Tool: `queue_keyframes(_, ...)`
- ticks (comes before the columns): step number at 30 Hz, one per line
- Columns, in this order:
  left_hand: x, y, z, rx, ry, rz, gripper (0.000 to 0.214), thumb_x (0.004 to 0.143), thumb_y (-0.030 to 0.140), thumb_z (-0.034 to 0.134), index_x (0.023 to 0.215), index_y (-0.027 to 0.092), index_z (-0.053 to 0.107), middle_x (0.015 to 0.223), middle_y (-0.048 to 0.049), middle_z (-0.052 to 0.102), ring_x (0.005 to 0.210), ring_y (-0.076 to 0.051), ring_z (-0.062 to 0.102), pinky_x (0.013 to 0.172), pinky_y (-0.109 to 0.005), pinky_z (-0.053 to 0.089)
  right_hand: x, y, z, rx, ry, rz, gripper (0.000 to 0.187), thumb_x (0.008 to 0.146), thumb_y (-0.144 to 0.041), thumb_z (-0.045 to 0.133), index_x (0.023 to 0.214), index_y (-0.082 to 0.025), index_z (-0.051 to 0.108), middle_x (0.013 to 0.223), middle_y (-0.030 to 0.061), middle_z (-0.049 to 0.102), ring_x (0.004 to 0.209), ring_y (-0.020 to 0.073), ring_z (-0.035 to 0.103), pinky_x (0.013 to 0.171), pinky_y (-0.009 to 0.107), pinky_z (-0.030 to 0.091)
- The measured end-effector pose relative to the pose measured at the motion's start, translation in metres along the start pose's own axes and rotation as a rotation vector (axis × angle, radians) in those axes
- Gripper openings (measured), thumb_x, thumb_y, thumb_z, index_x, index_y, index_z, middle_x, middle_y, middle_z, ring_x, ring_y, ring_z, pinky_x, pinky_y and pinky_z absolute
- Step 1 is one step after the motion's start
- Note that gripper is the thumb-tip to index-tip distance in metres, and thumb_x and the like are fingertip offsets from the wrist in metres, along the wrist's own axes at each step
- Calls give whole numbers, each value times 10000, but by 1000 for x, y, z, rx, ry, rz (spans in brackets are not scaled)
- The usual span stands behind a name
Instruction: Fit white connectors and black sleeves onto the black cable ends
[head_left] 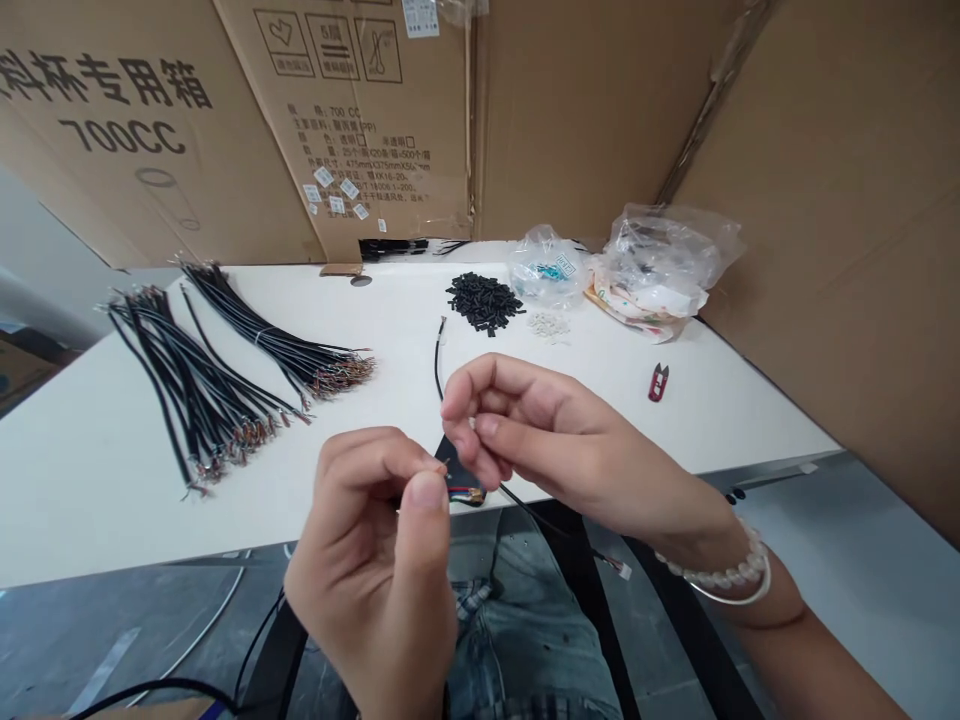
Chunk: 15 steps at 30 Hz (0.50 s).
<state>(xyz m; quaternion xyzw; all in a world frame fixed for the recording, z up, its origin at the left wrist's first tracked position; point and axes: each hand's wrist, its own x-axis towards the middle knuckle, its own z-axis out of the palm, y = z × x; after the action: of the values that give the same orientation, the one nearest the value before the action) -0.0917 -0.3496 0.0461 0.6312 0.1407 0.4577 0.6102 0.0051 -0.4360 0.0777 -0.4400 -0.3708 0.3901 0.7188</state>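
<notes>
My left hand (382, 540) is closed in a pinch, thumb against index finger, with a thin wire end (447, 462) at its fingertips. My right hand (540, 430) is just right of it, fingers curled, pinching a small white piece (472, 424) that looks like a connector housing. Between and below the hands are thin coloured wires (461, 491) with brassy ends, at the table's front edge. A black cable (438, 360) lies behind my fingers. Another black cable length (536, 515) hangs below my right hand and ends in a white plug (621, 569).
Two bundles of black cables (187, 380) lie on the white table (90, 480) at left. Behind my hands are a pile of short black tubes (484, 303), small white pieces (549, 325) and plastic bags (660, 260). Red snips (658, 383) lie at right; cardboard (570, 120) walls the back.
</notes>
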Motion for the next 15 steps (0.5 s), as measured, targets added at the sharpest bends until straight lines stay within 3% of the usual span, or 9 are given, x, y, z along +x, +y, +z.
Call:
queue_keyframes(3,1,-2,2,-121,-14,-59,163,904,225,550,748,259,580,758,-7,464,697,-153,439,631,-308,406,3,10,1,144,30,-37,91,937,-52,527,995,-118,549,877,2,585,715,17,606,672,111,490)
queue_keyframes(6,2,-5,0,-93,-46,-155,168,900,241,538,737,264,568,720,-7,453,684,-154,433,609,-302,386,0,17,1,237,84,-38,168,899,-101,631,1045,-150,562,962,3,610,769,39,676,726,120,546)
queue_keyframes(10,4,-8,-2,-146,40,-136,163,835,220,601,675,219,567,617,-1,375,560,-123,326,489,-295,252,-6,23,3,322,149,26,235,876,-125,675,1065,-189,550,963,-14,619,841,64,706,784,119,566)
queue_keyframes(15,6,-5,0,-243,41,-174,175,787,225,617,620,213,565,556,10,363,504,-117,297,475,-296,233,-9,27,6,415,211,20,196,878,-97,662,1007,-198,555,891,-39,607,895,78,712,813,114,566)
